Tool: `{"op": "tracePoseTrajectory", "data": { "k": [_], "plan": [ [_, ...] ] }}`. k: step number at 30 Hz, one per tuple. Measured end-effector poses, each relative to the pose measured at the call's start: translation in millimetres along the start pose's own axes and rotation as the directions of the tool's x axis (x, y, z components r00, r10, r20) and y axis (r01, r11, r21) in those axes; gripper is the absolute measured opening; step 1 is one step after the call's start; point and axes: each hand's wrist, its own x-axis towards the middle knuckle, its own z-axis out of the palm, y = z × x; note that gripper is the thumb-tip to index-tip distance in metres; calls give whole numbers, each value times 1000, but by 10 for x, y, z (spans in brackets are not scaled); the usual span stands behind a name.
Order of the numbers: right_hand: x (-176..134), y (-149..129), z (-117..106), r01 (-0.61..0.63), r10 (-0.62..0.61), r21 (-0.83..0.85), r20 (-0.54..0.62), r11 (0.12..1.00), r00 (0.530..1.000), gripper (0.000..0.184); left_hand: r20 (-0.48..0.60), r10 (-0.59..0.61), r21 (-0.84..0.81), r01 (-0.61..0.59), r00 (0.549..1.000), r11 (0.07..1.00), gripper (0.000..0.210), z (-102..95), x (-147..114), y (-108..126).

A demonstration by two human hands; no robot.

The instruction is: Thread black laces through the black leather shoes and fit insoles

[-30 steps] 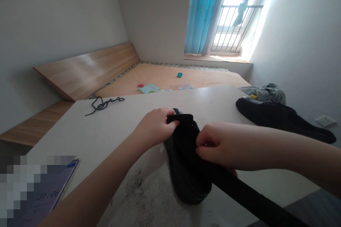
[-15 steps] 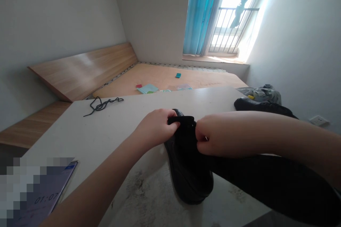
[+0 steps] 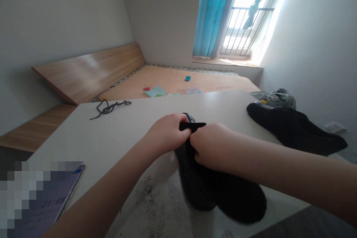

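Over the last second the right hand [image 3: 212, 147] has slid left to meet the left hand [image 3: 167, 134] at the shoe's [image 3: 200, 182] tongue. Both are closed, pinching the tongue at the shoe's 12 o'clock end. The shoe rests mid-tabletop [image 3: 125, 126], its lace [image 3: 108, 107] well apart at 10 o'clock.

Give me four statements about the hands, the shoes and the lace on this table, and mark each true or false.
1. Both hands, left hand and right hand, grip the near black shoe. True.
2. The loose black lace lies under the right hand. False: it lies apart, at the table's far left.
3. A second black shoe lies at the table's right edge. True.
4. The phone rests on top of the near shoe. False: it lies at the near left corner.
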Motion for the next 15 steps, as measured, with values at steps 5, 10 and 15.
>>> {"op": "tracePoseTrajectory", "data": {
  "k": [5, 10, 15],
  "plan": [
    [-108, 62, -141, 45, -51, 49, 134, 998, 990, 15, 4, 3, 18, -3, 1000, 1000, 20, 1, 1, -5],
    [-131, 152, -89, 51, -82, 237, 120, 970, 989, 13, -3, 6, 31, -5, 1000, 1000, 19, 9, -1, -5],
    [-293, 364, -131, -15, -31, 436, 98, 900, 995, 26, 18, 7, 3, -7, 1000, 1000, 20, -16, -3, 2]
  ]
}}
